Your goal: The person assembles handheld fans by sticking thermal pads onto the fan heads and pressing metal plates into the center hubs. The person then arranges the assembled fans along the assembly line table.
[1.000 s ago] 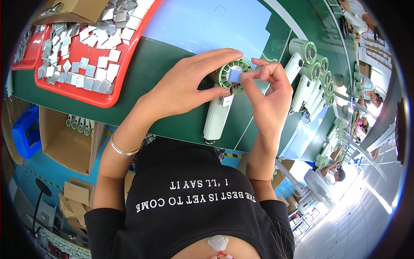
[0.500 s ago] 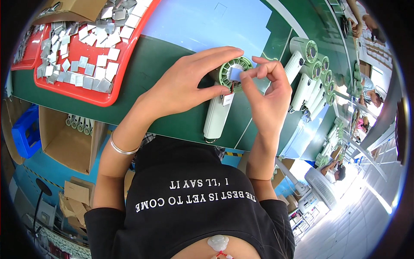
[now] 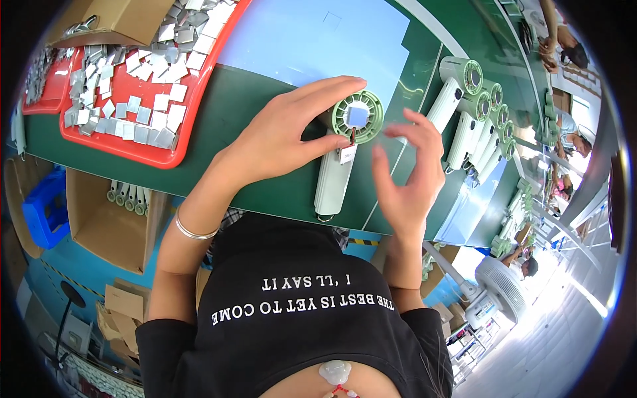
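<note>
A pale green handheld fan (image 3: 332, 183) lies on the green table in front of me, its handle pointing toward my body. My left hand (image 3: 279, 129) grips its round head between thumb and fingers. On the hub of the head's green ring sits a small square bluish-grey piece (image 3: 357, 117). A dark red wire and a white tag (image 3: 346, 155) show just below the ring. My right hand (image 3: 413, 176) is just right of the fan head, apart from it, fingers spread with nothing between them.
A red tray (image 3: 174, 156) of loose metallic squares stands at the left, a cardboard box (image 3: 123, 23) above it. Several more handheld fans (image 3: 446, 106) lie in a row at the right. A light blue sheet (image 3: 312, 40) covers the table beyond my hands. A white fan (image 3: 499, 292) stands off the table's right.
My right hand has let go of the small square piece and drawn back to the lower right, its fingers opening. The piece now rests on the hub. My left hand keeps its grip.
</note>
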`<state>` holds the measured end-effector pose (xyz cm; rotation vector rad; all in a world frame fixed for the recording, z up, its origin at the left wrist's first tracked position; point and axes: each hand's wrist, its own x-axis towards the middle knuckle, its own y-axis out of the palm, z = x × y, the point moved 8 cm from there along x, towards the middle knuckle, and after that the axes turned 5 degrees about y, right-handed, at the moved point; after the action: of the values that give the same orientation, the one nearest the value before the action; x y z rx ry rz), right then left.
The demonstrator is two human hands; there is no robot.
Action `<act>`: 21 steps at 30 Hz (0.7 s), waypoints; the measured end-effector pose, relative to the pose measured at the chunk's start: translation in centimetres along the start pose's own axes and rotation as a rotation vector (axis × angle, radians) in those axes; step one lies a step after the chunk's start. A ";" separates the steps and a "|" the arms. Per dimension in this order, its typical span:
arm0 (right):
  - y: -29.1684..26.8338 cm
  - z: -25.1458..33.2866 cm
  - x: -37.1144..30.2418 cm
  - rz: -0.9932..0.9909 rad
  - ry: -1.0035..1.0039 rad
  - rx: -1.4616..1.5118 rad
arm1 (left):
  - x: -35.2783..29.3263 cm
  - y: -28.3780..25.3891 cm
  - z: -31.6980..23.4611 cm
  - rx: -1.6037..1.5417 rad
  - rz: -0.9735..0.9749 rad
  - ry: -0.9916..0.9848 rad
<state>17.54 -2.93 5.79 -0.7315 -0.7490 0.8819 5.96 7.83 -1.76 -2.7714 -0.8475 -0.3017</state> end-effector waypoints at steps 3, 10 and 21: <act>0.5 1.0 -1.8 0.114 -0.227 -0.115 | 0.1 0.2 -0.1 0.014 0.008 0.007; 2.2 0.2 -3.3 -0.017 -0.296 -0.092 | 0.2 0.0 -0.5 0.053 0.003 0.035; 1.3 0.5 -3.7 -0.168 -0.350 -0.078 | -0.5 -0.5 -1.7 0.150 -0.098 0.111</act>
<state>15.05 -5.39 4.00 -0.5785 -1.1444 0.8393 5.09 7.48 -0.23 -2.5552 -0.9384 -0.3889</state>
